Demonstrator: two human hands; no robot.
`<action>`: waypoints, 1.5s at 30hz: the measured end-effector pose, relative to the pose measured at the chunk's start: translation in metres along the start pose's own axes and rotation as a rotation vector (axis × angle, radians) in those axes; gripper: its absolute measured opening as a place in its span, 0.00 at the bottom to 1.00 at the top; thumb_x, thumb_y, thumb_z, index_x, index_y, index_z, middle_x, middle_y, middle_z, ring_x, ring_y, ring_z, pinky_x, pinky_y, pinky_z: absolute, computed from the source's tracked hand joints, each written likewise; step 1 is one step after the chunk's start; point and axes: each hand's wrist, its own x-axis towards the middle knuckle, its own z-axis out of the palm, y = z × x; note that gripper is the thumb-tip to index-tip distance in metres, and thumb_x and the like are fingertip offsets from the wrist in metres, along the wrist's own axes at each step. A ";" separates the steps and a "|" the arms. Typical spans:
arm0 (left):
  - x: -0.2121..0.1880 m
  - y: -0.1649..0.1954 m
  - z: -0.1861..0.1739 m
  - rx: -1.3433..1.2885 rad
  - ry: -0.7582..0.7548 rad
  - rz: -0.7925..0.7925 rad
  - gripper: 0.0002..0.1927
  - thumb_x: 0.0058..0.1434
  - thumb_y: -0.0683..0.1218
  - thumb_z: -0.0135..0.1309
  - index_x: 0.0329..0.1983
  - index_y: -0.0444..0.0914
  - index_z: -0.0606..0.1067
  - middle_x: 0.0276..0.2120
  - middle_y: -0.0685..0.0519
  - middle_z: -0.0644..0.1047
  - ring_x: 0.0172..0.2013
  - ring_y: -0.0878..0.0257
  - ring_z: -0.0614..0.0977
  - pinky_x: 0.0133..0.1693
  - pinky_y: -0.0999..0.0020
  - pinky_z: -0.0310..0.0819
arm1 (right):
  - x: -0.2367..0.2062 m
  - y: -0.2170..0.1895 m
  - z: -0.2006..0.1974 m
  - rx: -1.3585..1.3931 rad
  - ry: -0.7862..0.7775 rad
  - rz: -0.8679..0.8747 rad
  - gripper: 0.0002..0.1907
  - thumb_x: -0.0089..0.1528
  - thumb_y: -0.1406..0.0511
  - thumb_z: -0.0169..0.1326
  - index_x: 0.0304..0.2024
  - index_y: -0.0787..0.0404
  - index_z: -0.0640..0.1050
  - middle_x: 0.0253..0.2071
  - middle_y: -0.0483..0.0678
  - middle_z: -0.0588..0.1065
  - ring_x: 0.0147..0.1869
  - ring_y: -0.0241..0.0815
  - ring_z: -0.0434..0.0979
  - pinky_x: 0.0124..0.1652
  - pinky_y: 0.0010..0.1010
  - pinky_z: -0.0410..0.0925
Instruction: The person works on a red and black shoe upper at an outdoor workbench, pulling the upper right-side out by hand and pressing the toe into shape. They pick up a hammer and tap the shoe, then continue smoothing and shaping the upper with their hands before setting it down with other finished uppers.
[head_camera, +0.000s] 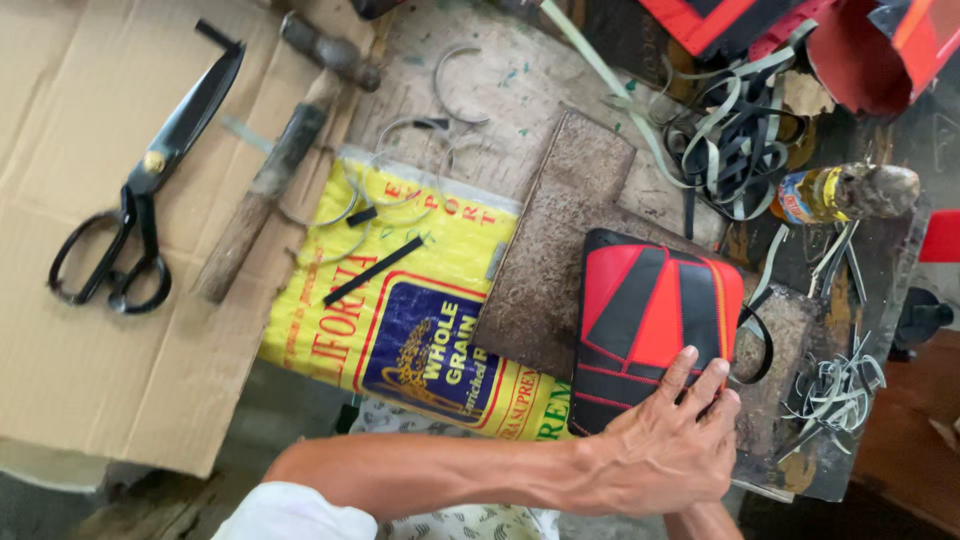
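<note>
On red-black panel (650, 310), left hand (665, 445) flat.

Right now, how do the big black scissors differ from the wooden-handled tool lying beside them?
The scissors are all black metal with two loop handles and lie on the cardboard. The wooden-handled tool is one straight, worn brown stick, overlapping the cardboard's edge. Both lie untouched, angled alike.

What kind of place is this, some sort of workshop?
Probably a small handcraft workshop for sewn bags or pouches: large black shears on cardboard, heaps of cut strap trimmings, and a red-and-black stitched panel pressed down by hand.
</note>
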 end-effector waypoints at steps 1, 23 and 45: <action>-0.003 -0.001 0.001 -0.012 -0.019 0.010 0.19 0.54 0.48 0.51 0.41 0.28 0.80 0.53 0.32 0.76 0.64 0.31 0.71 0.67 0.26 0.56 | 0.000 0.002 -0.001 0.001 0.010 0.006 0.31 0.66 0.54 0.41 0.70 0.55 0.62 0.67 0.50 0.67 0.72 0.50 0.65 0.67 0.46 0.62; 0.002 -0.004 -0.003 -0.381 0.014 -0.118 0.28 0.60 0.42 0.55 0.66 0.40 0.71 0.71 0.41 0.65 0.77 0.39 0.58 0.74 0.29 0.37 | 0.042 -0.017 -0.002 0.153 -0.030 0.018 0.30 0.66 0.55 0.39 0.70 0.55 0.62 0.66 0.48 0.69 0.70 0.49 0.67 0.65 0.46 0.63; -0.033 -0.141 -0.200 -0.422 0.062 -0.677 0.31 0.72 0.58 0.48 0.68 0.31 0.67 0.59 0.41 0.75 0.61 0.51 0.77 0.61 0.56 0.70 | -0.055 -0.324 0.099 -0.585 -0.438 -0.766 0.16 0.68 0.63 0.47 0.55 0.64 0.74 0.55 0.60 0.73 0.62 0.59 0.74 0.62 0.42 0.66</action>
